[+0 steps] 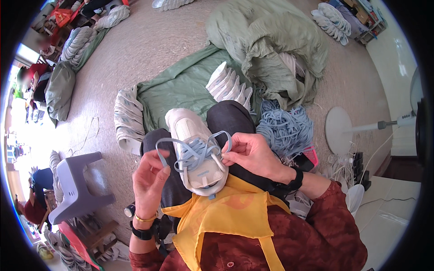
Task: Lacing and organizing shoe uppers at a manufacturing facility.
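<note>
A big green sheet (181, 86) is spread on the floor (149, 45), with a rumpled green bag (271, 40) on its far right part. Rows of white shoes (228, 83) lie on the sheet, and more are stacked at its left edge (126, 119). A heap of blue laces (285, 126) sits to the right of the person's knees. A grey stool (77, 180) stands at the near left, and a white fan base (339, 131) is at the right.

The person sits with one white shoe (196, 149) lying on their lap, toe pointing away. A blue lace (199, 151) runs across the top of the shoe.

The right hand (253, 156) pinches the lace at the shoe's right side, fingers closed tight on it, touching the shoe. The left hand (151, 176) is just left of the shoe. Its fingers curl around the other end of the lace, which loops up and over from the shoe to that hand.

I think lacing goes best if both ends are pulled evenly, so the lace lies flat and not twisted. The shoe should stay steady on the lap, and each end should go cleanly through its hole before it is pulled snug.
</note>
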The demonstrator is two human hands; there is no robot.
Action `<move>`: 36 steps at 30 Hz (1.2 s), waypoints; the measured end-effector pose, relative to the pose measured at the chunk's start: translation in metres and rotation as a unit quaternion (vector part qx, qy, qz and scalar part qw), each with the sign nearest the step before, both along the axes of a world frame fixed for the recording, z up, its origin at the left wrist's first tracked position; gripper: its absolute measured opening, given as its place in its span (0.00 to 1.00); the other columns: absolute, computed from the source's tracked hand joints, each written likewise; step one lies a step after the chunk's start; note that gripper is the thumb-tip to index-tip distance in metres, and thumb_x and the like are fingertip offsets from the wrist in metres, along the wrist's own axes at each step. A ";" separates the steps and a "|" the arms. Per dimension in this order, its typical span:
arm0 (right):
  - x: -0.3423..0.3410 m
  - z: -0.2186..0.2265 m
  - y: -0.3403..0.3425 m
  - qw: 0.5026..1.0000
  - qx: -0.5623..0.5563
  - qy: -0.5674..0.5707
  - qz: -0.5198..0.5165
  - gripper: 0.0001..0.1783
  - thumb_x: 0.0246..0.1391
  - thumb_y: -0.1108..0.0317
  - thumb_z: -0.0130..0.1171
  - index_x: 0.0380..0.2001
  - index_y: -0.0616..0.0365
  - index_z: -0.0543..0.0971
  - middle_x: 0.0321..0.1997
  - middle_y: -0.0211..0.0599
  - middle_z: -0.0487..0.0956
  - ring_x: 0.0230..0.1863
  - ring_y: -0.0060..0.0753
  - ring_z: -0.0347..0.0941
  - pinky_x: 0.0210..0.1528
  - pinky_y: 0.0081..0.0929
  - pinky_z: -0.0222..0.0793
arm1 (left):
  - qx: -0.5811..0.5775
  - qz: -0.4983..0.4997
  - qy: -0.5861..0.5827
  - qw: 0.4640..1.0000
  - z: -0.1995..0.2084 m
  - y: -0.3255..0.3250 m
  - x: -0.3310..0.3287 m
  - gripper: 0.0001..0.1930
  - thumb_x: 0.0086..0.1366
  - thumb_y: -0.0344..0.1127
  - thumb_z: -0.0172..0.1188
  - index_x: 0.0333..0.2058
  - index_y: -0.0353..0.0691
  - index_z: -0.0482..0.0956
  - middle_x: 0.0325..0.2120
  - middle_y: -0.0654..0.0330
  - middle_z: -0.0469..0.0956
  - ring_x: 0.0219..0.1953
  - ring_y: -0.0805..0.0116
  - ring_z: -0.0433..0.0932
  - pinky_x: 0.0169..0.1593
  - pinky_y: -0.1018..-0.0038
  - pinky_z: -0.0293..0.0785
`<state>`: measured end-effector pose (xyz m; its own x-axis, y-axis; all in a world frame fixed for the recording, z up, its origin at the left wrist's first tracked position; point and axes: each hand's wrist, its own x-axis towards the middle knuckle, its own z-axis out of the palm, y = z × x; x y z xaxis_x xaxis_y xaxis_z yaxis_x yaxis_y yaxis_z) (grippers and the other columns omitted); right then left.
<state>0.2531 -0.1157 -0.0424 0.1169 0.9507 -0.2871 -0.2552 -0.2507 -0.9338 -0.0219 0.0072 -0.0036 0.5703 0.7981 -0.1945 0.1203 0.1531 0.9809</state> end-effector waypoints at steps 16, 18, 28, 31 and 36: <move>-0.008 -0.004 -0.002 0.995 0.046 -0.087 -0.032 0.02 0.63 0.80 0.62 0.38 0.67 0.80 0.33 0.36 0.86 0.37 0.19 0.84 0.40 0.19 0.81 | -0.063 0.012 -0.038 0.997 -0.021 -0.038 -0.008 0.03 0.73 0.24 0.62 0.40 0.35 0.76 0.38 0.60 0.81 0.38 0.76 0.80 0.46 0.77 0.79; -0.008 -0.006 -0.001 0.995 0.046 -0.081 -0.036 0.02 0.63 0.80 0.62 0.38 0.67 0.80 0.33 0.36 0.86 0.37 0.19 0.84 0.40 0.19 0.81 | -0.047 0.013 -0.042 0.998 -0.024 -0.037 -0.010 0.04 0.73 0.25 0.62 0.40 0.35 0.76 0.39 0.59 0.82 0.39 0.75 0.80 0.48 0.76 0.79; -0.009 -0.008 -0.001 0.994 0.039 -0.097 -0.019 0.02 0.64 0.79 0.64 0.39 0.65 0.81 0.36 0.32 0.85 0.38 0.17 0.83 0.42 0.18 0.81 | -0.062 0.029 -0.048 0.997 -0.025 -0.037 -0.010 0.04 0.73 0.25 0.62 0.40 0.35 0.75 0.40 0.58 0.82 0.40 0.74 0.81 0.50 0.75 0.80; -0.008 -0.002 0.001 0.983 0.076 -0.167 -0.005 0.02 0.62 0.78 0.67 0.36 0.65 0.82 0.35 0.31 0.86 0.38 0.15 0.82 0.41 0.17 0.79 | -0.060 0.036 -0.049 0.996 -0.025 -0.038 -0.011 0.03 0.73 0.24 0.61 0.40 0.35 0.75 0.40 0.58 0.82 0.40 0.74 0.81 0.49 0.75 0.80; -0.007 0.001 0.000 0.978 0.081 -0.194 0.006 0.03 0.61 0.78 0.67 0.36 0.66 0.83 0.35 0.32 0.86 0.36 0.16 0.82 0.40 0.17 0.79 | -0.067 0.063 -0.047 0.995 -0.026 -0.038 -0.008 0.04 0.73 0.22 0.60 0.39 0.35 0.74 0.40 0.57 0.83 0.40 0.73 0.82 0.49 0.74 0.81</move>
<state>0.2458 -0.1156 -0.0417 0.1756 0.9820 -0.0695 0.1275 -0.0927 -0.9875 -0.0298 -0.0305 -0.0294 0.4872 0.8355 -0.2541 0.0009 0.2905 0.9569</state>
